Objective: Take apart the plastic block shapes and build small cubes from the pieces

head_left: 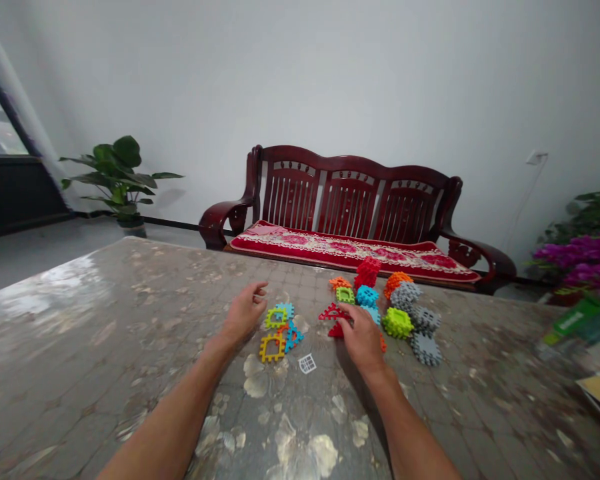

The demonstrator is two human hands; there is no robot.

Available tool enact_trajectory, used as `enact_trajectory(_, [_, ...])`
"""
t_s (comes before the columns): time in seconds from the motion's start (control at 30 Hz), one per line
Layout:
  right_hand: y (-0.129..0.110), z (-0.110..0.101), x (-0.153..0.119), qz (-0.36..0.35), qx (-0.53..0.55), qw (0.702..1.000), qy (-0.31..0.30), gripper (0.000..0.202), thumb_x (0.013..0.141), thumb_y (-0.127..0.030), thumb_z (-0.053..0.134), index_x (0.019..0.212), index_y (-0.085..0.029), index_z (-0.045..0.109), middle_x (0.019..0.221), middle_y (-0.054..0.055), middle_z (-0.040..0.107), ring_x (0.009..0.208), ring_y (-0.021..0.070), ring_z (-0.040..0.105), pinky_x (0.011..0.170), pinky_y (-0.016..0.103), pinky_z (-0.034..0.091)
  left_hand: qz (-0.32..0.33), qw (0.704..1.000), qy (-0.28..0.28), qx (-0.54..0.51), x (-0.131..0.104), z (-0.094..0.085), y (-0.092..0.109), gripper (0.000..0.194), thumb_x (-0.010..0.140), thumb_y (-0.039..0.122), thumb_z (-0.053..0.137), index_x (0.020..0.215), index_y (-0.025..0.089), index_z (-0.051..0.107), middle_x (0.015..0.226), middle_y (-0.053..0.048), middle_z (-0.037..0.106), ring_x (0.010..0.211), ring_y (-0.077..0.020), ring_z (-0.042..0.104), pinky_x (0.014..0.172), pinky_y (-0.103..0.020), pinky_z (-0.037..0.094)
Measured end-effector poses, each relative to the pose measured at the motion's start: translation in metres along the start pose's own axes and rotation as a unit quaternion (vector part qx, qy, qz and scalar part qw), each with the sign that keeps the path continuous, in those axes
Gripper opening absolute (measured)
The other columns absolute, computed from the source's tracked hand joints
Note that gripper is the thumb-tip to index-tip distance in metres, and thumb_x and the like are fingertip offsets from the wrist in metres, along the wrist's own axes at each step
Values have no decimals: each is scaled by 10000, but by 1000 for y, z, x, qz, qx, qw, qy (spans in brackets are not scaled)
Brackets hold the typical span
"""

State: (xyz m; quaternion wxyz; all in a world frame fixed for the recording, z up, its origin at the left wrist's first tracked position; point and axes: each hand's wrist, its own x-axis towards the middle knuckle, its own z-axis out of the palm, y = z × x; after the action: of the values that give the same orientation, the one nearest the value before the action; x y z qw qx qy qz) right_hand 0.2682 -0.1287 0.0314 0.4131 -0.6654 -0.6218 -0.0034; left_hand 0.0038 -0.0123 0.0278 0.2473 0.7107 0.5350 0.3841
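My right hand (364,335) pinches a red triangular toothed building tile (331,311) between thumb and fingers. Another red tile (335,331) lies just under it, partly hidden by the hand. Beside a small loose group, my left hand (246,311) hovers with loosely bent fingers apart and nothing in them. That group has a yellow square frame tile (272,348), a lime frame tile (277,318), a light blue tile (286,309), a blue triangular tile (293,337) and a partly covered orange one. A small white window-shaped piece (307,363) lies between my hands.
Stacks of toothed tiles stand at the right: red (367,272), orange (397,283), blue (367,295), lime (398,323) and grey (427,349). A patterned cloth (130,320) covers the table. Beyond it is a wooden bench (347,193). A blurred green box (575,320) sits far right.
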Motion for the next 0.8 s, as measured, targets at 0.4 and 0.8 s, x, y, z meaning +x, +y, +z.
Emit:
enact_trajectory(0.4, [14,-31,10,66,-106,986,-108,288,812,-209,591,1069,-232,719,1045,46,726,1014,216,628,895,319,462,-44,986,-10,159,1,-7,-33,356,813,149,524,1121,150,701,1030,-77,723,878,-184,660,828,-272,486])
enact_trajectory(0.8, [7,-32,5,41,-200,965,-167,358,800,-208,602,1142,-269,687,1132,24,713,1074,209,611,912,292,411,-51,982,-28,179,1,-8,-34,321,816,183,536,1076,183,723,952,-48,724,826,-172,647,753,-248,461])
